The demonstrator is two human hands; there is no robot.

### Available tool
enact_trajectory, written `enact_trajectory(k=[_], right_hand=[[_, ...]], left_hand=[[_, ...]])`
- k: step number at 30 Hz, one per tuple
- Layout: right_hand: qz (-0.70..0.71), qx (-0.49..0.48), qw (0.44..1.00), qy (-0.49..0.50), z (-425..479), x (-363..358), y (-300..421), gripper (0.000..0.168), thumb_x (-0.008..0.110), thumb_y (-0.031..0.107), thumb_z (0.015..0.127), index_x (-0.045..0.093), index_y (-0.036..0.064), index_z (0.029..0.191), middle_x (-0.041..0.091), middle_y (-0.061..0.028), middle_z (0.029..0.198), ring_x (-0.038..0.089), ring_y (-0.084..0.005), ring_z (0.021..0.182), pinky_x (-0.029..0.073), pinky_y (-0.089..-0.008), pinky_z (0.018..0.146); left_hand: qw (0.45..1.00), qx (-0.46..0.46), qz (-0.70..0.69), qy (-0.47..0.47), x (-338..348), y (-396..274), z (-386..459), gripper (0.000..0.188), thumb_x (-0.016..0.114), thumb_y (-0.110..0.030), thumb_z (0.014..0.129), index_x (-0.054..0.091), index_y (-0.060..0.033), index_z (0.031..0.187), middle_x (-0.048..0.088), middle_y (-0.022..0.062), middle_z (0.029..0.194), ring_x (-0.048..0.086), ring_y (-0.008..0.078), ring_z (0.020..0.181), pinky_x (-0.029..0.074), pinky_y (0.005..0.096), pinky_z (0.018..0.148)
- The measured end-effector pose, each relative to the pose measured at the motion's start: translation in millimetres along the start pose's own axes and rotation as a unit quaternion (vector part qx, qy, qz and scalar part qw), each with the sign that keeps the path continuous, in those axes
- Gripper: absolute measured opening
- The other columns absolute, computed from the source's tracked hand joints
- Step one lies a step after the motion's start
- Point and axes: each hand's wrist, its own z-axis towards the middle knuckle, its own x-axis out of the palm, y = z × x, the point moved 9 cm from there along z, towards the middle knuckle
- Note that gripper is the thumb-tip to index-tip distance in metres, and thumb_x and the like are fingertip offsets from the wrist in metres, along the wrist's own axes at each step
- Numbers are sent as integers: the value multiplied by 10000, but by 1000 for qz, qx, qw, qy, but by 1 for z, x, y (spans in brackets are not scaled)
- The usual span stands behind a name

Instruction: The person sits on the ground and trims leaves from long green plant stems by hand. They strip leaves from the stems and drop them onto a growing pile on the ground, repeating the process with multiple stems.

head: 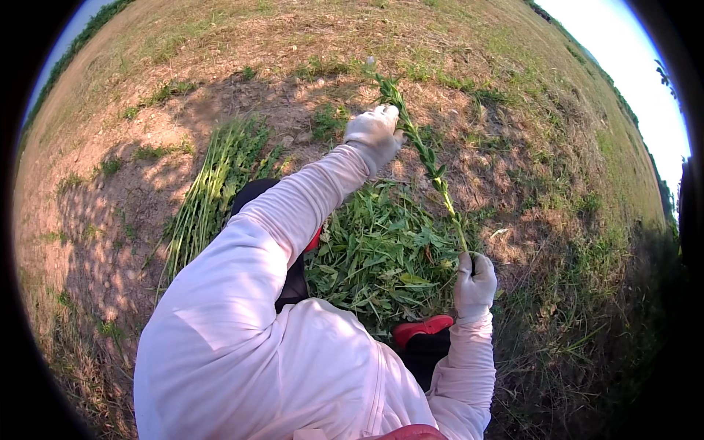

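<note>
My right hand [476, 283], in a pale work glove, pinches the bare lower end of a green plant stalk [426, 154]. The stalk slants away from me to the upper left, thick with small leaves or pods along its upper half. My gloved left hand [375, 135] is at this leafy upper part, fingers curled beside it; whether they grip it is hidden. Below the stalk, a heap of loose green leaves [379, 247] covers the ground between my feet. A bundle of long cut stalks [206, 190] lies to the left of my left arm.
My red shoe [421, 329] touches the near right edge of the leaf heap. Dry soil with small stones [132, 220] spreads to the left. Taller grass [572, 330] grows at the right, and low weeds [330, 121] stand beyond my left hand.
</note>
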Motion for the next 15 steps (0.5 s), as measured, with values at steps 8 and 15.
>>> enact_trajectory(k=[8,15], right_hand=[[13,3,1000,7,-1,-2,3,221,623,227,942,678,13,928,646,-158,858,629,-331,801,498,-385,727],[28,20,999,-8,-4,-2,-14,201,597,200,947,666,20,890,633,-157,834,620,-336,793,489,-398,730]], left_hand=[[986,121,-22,-109,6,-7,-4,222,639,-232,839,651,-72,992,669,158,945,654,366,899,533,448,810],[942,53,-331,-22,23,-10,-20,235,642,-280,919,689,-53,953,696,122,815,662,243,726,520,396,698]])
